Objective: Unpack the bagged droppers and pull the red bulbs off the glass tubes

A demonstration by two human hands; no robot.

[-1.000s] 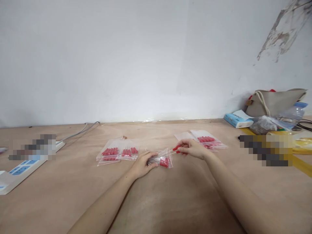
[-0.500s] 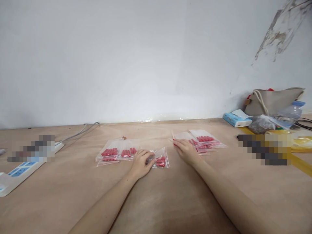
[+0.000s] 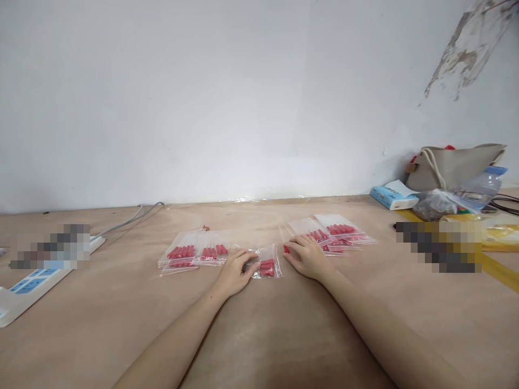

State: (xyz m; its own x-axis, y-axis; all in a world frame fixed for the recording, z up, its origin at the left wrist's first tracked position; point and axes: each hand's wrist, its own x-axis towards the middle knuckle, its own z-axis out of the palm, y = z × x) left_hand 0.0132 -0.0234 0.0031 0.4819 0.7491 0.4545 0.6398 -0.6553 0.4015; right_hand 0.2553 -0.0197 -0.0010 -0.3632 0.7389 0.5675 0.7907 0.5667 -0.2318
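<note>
A small clear zip bag (image 3: 267, 268) with several short red sleeve-like pieces inside lies flat on the table between my hands. My left hand (image 3: 237, 272) rests on its left end, fingers curled over and gripping the plastic. To the right of the bag, my right hand (image 3: 307, 256) pinches a small red piece (image 3: 286, 249) at its fingertips; most of that piece is covered by the fingers. Filled zip bags (image 3: 182, 252) of similar red pieces are stacked left of my left hand. Another pile of filled bags (image 3: 340, 229) lies beyond and to the right of my right hand.
A white power strip (image 3: 52, 281) with a grey cable (image 3: 138, 215) lies at left. Along the right stand a blue tissue pack (image 3: 393, 195), a beige bag (image 3: 462, 167) and crumpled plastic bags (image 3: 433, 205). The wall (image 3: 243, 108) closes off the table's back.
My right hand has come slightly down and left, closer to the zip bag, with the red piece in its fingers. My left hand has stayed on the bag.
</note>
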